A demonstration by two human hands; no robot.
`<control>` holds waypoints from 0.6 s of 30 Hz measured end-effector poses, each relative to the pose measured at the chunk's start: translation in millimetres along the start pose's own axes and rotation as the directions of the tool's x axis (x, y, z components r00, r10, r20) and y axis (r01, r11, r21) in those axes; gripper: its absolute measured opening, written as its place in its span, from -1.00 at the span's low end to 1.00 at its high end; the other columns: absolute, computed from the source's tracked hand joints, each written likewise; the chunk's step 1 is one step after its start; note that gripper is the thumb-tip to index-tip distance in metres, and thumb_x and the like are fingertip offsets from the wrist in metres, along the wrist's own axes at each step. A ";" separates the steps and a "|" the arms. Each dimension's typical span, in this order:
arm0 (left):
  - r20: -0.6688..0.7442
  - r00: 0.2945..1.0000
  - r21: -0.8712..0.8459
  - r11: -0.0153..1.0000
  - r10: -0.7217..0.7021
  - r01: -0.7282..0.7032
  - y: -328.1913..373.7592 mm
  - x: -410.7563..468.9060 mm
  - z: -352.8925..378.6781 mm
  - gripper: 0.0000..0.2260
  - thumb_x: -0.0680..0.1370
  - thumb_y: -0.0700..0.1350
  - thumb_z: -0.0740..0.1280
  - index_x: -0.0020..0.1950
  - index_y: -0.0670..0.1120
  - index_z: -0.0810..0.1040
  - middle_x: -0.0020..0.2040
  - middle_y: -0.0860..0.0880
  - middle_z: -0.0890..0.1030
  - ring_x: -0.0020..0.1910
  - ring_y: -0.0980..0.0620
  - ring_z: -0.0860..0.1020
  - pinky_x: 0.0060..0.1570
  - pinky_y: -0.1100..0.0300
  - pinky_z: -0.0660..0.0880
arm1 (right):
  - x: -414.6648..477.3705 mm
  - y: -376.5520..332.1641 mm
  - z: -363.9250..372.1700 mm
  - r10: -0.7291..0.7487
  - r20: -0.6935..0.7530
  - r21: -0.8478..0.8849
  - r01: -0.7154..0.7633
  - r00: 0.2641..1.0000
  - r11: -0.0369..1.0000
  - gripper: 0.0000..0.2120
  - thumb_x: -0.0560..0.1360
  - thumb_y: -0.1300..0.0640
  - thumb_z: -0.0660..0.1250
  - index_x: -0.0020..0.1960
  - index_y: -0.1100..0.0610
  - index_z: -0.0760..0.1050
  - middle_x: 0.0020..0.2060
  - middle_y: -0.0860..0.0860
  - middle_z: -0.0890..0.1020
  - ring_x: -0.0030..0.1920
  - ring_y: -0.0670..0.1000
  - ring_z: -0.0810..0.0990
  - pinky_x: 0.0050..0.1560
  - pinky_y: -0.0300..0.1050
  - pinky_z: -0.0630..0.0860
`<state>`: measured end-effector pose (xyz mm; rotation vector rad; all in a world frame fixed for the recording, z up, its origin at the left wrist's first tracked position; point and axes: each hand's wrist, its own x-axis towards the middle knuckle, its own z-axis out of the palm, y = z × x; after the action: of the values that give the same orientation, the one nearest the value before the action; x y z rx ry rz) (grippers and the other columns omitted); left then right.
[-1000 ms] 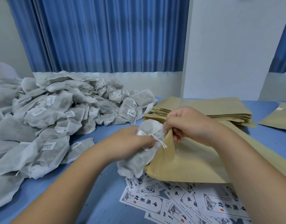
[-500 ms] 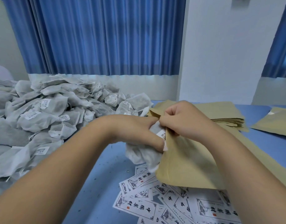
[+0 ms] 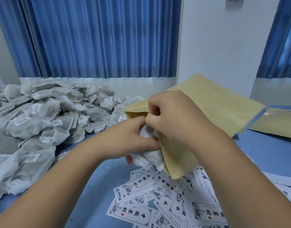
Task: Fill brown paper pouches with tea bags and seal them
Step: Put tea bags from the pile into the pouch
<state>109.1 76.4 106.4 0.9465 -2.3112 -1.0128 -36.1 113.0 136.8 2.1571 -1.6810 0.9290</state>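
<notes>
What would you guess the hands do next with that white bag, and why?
Probably the left hand pushes the tea bag deeper into the brown pouch: much of it bulges outside the mouth, whose edge the right hand pinches.

The flat tan kraft-paper pouch point(image 3: 212, 112) looks matt and a bit fibrous, while the crumpled white tea bag point(image 3: 149, 157) is thin, see-through gauzy fabric, same as the heaped grey-white tea bags point(image 3: 43, 116). The blue tabletop point(image 3: 95, 186) is smooth and matt with loose specks, the white printed paper labels point(image 3: 136, 213) look smooth, and the pleated blue curtain point(image 3: 92, 38) is soft dull cloth.
</notes>
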 end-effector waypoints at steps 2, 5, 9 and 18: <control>-0.203 0.979 0.201 0.979 0.023 0.018 0.8 8.7 8.1 -0.64 0.32 0.10 0.50 -0.01 0.05 0.45 -0.24 0.07 0.61 -0.35 0.19 0.56 -0.45 0.33 0.41 | 2.1 6.1 1.5 0.059 -0.018 -0.028 -0.060 0.998 0.998 -0.79 0.35 0.17 0.31 -0.40 0.04 0.33 -0.35 -0.02 0.52 -0.23 0.05 0.49 -0.29 -0.09 0.41; -0.404 0.908 0.387 0.920 0.107 0.063 2.2 23.0 22.5 -0.66 0.30 0.11 0.47 -0.07 0.10 0.39 -0.23 0.15 0.51 -0.22 0.13 0.50 -0.39 0.33 0.32 | 3.7 15.8 4.3 0.160 -0.033 -0.033 -0.161 0.987 0.986 -0.88 0.39 0.21 0.30 -0.28 0.03 0.51 -0.25 0.04 0.61 -0.15 0.09 0.56 -0.16 -0.06 0.54; -0.341 0.921 0.553 0.833 0.187 0.036 4.0 44.2 35.9 -0.92 0.46 -0.11 0.30 -0.19 -0.04 0.40 -0.20 -0.01 0.39 -0.20 -0.08 0.43 -0.26 0.14 0.30 | 5.1 23.2 7.7 0.159 -0.056 -0.050 -0.162 0.986 0.986 -0.85 0.39 0.24 0.29 -0.21 0.10 0.63 -0.23 0.05 0.64 -0.14 0.11 0.58 -0.13 -0.04 0.56; -0.260 0.957 0.552 0.833 0.126 0.040 -0.4 76.0 37.2 -0.87 0.47 -0.25 0.25 -0.24 -0.09 0.34 -0.24 -0.09 0.51 -0.23 -0.10 0.49 -0.40 0.18 0.30 | 4.5 34.4 12.3 0.202 -0.141 0.041 -0.198 0.969 0.979 -0.85 0.38 0.19 0.31 -0.21 0.02 0.65 -0.24 -0.04 0.65 -0.15 0.07 0.58 -0.16 -0.05 0.55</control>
<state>35.4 37.4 91.6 1.1544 -2.3896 -0.1408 -63.7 92.3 123.9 1.9096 -1.8474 1.1379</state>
